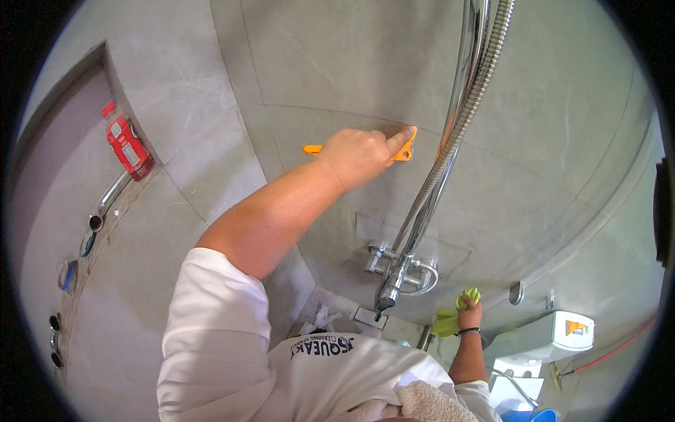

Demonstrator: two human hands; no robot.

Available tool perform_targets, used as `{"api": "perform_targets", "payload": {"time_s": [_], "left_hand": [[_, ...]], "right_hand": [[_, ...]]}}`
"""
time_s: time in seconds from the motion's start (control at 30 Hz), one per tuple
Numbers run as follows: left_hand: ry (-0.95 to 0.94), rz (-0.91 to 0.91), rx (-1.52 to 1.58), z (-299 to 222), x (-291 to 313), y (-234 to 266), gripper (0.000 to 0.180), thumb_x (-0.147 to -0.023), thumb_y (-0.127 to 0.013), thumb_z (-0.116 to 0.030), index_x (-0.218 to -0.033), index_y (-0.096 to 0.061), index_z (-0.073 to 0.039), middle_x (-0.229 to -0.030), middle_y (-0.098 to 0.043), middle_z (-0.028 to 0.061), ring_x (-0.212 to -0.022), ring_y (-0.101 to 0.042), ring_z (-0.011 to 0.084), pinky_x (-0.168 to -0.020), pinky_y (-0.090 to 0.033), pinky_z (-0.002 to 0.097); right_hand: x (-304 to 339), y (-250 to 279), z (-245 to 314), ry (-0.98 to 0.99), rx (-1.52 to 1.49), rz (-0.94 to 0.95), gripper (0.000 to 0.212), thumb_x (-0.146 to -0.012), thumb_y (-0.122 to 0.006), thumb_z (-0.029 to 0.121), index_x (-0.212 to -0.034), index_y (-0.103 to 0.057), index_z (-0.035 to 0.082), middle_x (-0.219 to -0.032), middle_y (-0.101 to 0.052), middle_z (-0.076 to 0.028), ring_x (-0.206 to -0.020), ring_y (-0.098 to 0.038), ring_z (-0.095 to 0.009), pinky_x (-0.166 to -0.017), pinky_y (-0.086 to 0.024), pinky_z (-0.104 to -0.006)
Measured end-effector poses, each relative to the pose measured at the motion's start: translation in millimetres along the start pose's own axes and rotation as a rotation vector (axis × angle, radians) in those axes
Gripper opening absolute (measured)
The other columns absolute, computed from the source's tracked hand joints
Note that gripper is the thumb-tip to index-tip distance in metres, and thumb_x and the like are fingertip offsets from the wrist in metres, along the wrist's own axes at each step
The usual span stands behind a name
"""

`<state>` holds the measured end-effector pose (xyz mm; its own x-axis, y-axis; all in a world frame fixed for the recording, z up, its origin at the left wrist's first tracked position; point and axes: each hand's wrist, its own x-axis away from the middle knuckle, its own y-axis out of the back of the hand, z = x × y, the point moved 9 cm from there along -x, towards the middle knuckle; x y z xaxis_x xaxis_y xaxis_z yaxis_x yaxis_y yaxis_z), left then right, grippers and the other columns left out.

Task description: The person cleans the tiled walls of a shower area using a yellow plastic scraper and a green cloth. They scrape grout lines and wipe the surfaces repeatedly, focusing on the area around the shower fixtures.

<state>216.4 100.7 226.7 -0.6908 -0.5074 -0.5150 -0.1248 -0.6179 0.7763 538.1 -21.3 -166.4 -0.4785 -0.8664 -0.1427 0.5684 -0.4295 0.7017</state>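
My left hand is closed round the handle of an orange scraper, whose broad head lies at the grey tiled wall. The index finger stretches along the head. Just right of it run a chrome shower riser and a ribbed metal hose. Lower down at the right, my right hand, with a dark bracelet at the wrist, grips a bunched yellow-green cloth. A larger yellow-green piece shows beside that hand; whether it belongs to the same cloth I cannot tell.
A chrome shower mixer juts from the wall below the left hand. A red bottle stands in the wall niche at left, near several metal fittings. At lower right are a white toilet tank with an orange item on top, and a blue bucket.
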Motion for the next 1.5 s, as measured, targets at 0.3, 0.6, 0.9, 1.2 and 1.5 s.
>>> {"api": "perform_targets", "payload": {"time_s": [0.3,0.6,0.9,1.2,1.5], "left_hand": [[-0.024,0.069,-0.002,9.1,2.4,-3.1,0.054,-0.075,-0.057,-0.028,-0.125,-0.039,-0.017,-0.064,-0.056,0.0089,-0.053,-0.057,0.0253,-0.045,-0.046,0.0371],[-0.037,0.109,-0.009,12.8,3.4,-5.2,0.05,-0.076,-0.056,-0.027,-0.123,-0.04,-0.015,-0.066,-0.057,0.0092,-0.057,-0.058,0.0252,-0.046,-0.046,0.0358],[-0.136,0.021,0.056,-21.5,-18.6,-18.1,0.055,-0.078,-0.054,-0.026,-0.128,-0.032,-0.016,-0.07,-0.057,0.0094,-0.065,-0.058,0.0257,-0.054,-0.047,0.0359],[0.101,0.096,-0.049,66.8,46.3,-18.6,0.056,-0.077,-0.054,-0.033,-0.128,-0.033,-0.019,-0.069,-0.057,0.0084,-0.058,-0.057,0.0243,-0.049,-0.046,0.0363],[0.027,0.041,0.087,48.1,41.0,-24.1,0.051,-0.078,-0.051,-0.019,-0.126,-0.034,-0.017,-0.069,-0.058,0.009,-0.06,-0.059,0.0252,-0.047,-0.046,0.0366]], "right_hand": [[10.6,11.4,-14.8,0.028,-0.017,-0.085,0.038,-0.059,-0.051,-0.005,-0.091,-0.063,0.012,-0.096,-0.053,-0.017,-0.09,-0.053,-0.033,-0.081,-0.042,-0.0357],[14.8,18.2,-8.4,-0.004,0.06,-0.077,0.036,-0.058,-0.056,-0.003,-0.09,-0.063,0.011,-0.096,-0.052,-0.017,-0.09,-0.051,-0.034,-0.08,-0.043,-0.0376],[12.8,29.4,3.9,0.037,0.046,-0.06,0.038,-0.059,-0.049,-0.002,-0.092,-0.063,0.011,-0.099,-0.051,-0.018,-0.093,-0.05,-0.035,-0.082,-0.041,-0.0369],[24.3,28.9,-13.4,-0.031,0.074,-0.104,0.034,-0.059,-0.055,-0.004,-0.088,-0.063,0.011,-0.096,-0.053,-0.018,-0.091,-0.051,-0.035,-0.08,-0.043,-0.0377],[7.4,13.4,26.8,0.012,0.007,-0.064,0.039,-0.057,-0.049,-0.007,-0.09,-0.062,0.01,-0.099,-0.052,-0.016,-0.094,-0.051,-0.034,-0.083,-0.041,-0.0361]]}}
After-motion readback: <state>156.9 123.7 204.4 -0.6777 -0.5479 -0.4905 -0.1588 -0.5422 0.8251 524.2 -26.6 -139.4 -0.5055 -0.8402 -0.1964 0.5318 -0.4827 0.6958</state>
